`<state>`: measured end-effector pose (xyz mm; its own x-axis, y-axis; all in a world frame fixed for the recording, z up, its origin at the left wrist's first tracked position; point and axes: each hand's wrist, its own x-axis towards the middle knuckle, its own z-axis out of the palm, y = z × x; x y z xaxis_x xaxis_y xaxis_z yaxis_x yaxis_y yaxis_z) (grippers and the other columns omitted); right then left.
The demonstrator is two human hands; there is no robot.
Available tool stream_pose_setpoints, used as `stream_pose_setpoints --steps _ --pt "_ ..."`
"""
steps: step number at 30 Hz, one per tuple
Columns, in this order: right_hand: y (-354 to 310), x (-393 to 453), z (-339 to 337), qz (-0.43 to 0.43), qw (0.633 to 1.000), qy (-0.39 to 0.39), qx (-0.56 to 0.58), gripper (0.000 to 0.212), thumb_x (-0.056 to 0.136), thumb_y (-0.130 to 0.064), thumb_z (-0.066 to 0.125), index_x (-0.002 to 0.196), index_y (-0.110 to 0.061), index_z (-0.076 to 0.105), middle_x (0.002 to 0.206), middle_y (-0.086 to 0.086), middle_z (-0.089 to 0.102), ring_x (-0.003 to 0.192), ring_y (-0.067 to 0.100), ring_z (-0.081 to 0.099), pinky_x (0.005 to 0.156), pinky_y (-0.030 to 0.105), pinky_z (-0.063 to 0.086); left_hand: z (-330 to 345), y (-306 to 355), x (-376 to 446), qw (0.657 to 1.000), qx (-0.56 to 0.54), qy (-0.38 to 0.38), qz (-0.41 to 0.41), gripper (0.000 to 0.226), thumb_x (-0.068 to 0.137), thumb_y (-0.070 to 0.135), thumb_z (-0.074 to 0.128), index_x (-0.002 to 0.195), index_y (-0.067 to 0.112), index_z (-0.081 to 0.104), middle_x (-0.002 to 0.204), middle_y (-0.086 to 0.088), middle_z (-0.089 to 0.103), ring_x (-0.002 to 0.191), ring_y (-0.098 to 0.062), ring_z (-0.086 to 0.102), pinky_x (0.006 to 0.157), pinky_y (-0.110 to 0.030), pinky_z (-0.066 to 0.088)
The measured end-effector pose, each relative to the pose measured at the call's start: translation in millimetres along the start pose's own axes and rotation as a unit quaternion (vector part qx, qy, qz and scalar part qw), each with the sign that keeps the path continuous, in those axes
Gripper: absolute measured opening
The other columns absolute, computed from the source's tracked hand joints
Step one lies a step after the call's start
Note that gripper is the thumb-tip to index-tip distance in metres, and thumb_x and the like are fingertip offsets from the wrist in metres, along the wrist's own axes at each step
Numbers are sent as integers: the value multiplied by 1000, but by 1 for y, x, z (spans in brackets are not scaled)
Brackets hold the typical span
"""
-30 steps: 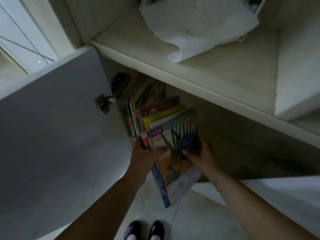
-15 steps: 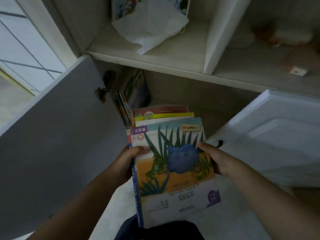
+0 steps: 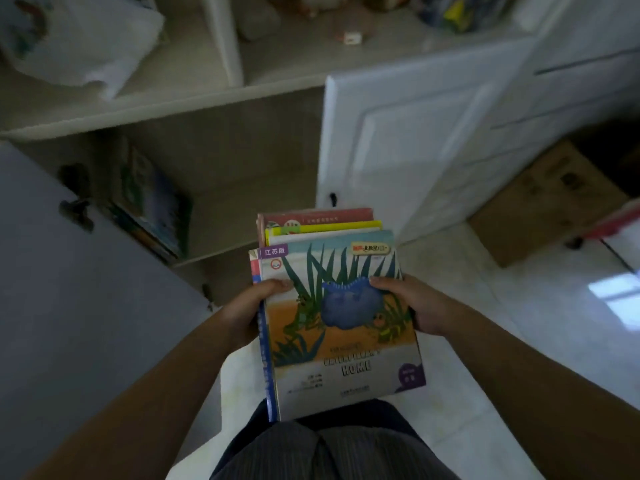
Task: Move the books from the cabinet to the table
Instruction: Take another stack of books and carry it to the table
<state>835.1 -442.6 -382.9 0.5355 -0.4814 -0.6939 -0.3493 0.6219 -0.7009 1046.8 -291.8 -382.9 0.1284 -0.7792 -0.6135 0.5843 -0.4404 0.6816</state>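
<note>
1. Stack of thin colourful paperback picture books (image 3: pixel 337 306), blue-creature cover on top, held flat in front of the body, clear of the white wooden cabinet (image 3: pixel 221 168).
2. L hand (image 3: pixel 247 315) clamps the spine edge, thumb on the cover; R hand (image 3: pixel 412 306) clamps the opp. edge, thumb on top. Two-sided squeeze prob. keeps the loose books from sliding.
3. More books leaning inside the lower compartment (image 3: pixel 152 206), so task looks partly done.
4. Table not in view; white panelled door (image 3: pixel 408 133) stands open at right.
</note>
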Motion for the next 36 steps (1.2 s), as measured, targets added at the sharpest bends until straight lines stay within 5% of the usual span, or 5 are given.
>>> stream_pose_setpoints --steps 7,11,14,27,36 --pt "56 -86 -49 -9 991 89 96 18 86 -22 61 102 -14 62 86 9 76 71 25 72 66 36 60 69 -18 12 988 105 -85 -76 46 66 21 68 110 12 59 87 -10 76 76 -26 73 59 -34 59" --pt "96 -140 -78 -19 977 157 146 20 85 -24 62 102 -14 60 83 9 76 70 25 72 67 36 60 127 -42 15 967 191 -133 -105 17 87 14 58 102 8 61 74 -10 74 63 -24 72 51 -31 57" --pt "136 -187 -95 -26 958 212 190 20 86 -27 62 100 -13 59 80 8 75 69 25 71 65 36 60 170 -71 13 942 260 -171 -129 26 86 18 58 110 7 62 83 -13 74 67 -26 71 56 -32 58" --pt "360 -430 -128 -32 861 393 322 39 84 -37 63 112 -10 56 96 17 73 86 35 70 78 44 58 352 -276 -103 814 413 -339 -227 14 88 21 58 97 12 64 75 -9 75 63 -23 71 58 -33 60" --pt "490 -568 -115 -47 754 477 449 42 81 -30 67 116 -10 58 93 17 74 68 28 72 61 37 60 440 -417 -210 727 472 -428 -256 17 89 21 57 103 11 60 77 -10 75 67 -26 71 57 -34 60"
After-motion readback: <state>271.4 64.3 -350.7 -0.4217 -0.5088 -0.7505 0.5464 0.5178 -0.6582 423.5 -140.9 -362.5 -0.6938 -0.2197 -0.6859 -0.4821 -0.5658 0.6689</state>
